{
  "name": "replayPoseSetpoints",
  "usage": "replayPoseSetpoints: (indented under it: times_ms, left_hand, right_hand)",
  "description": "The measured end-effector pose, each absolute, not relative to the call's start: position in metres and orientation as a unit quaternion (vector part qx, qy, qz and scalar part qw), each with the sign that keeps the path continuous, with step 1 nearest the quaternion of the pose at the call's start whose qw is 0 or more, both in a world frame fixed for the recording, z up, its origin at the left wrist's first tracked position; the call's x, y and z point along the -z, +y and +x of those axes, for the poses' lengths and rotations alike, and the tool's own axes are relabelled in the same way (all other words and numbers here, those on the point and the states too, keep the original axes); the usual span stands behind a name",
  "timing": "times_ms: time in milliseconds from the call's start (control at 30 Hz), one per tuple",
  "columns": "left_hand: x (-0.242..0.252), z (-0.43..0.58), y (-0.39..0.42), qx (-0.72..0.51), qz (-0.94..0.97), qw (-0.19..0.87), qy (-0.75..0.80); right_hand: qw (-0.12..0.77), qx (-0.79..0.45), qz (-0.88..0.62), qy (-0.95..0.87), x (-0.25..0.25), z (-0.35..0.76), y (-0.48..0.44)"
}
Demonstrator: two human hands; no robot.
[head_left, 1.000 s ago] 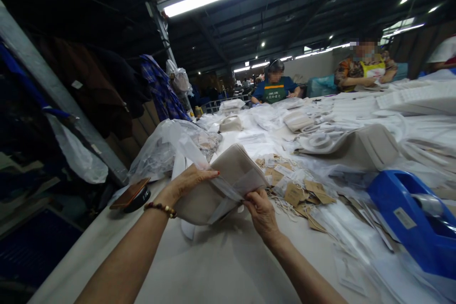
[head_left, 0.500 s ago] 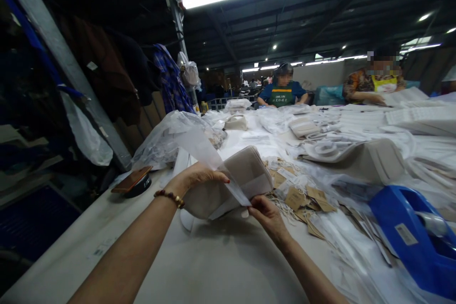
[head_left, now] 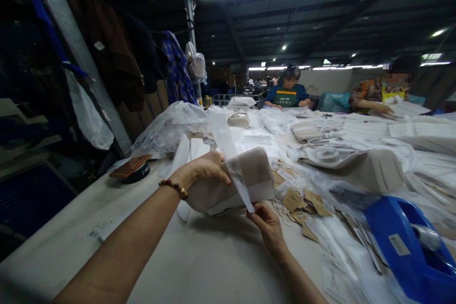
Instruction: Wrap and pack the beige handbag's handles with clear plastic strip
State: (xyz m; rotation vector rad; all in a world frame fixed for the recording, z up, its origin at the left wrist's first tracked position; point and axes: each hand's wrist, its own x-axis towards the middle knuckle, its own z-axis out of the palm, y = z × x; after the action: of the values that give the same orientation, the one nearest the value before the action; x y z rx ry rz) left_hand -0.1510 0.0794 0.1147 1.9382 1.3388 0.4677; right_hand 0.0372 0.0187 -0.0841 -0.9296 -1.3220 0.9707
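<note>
Beige pouch (head_left: 257, 167) is held tilted over the tabletop (head_left: 199, 259), left hand (head_left: 205, 170) half-curled round its left part, thumb on top, right hand (head_left: 268, 227) pinching, thumb to forefinger, the lower end of a translucent strip (head_left: 233, 159) crossing it, tags (head_left: 295, 200) just beside

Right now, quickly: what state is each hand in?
Left hand: closed around the beige bag, thumb on its upper side.
Right hand: closed, fingertips pinching the lower end of the translucent strip.
</note>
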Motion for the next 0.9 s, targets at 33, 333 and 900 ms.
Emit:
replayPoseSetpoints:
  times_ms: [33, 333, 900]
  left_hand:
    - [-0.115, -0.150, 0.080, -0.170, 0.755, 0.351, 0.528]
    - [-0.116, -0.145, 0.081, -0.100, 0.777, 0.286, 0.552]
    - [-0.123, -0.134, 0.071, -0.056, 0.788, 0.234, 0.566]
  right_hand:
    - [0.588, -0.414, -0.399, -0.569, 0.087, 0.037, 0.017]
    - [0.533, -0.355, -0.404, -0.653, 0.101, 0.045, -0.006]
    - [0.383, -0.289, -0.367, -0.797, 0.095, 0.062, -0.042]
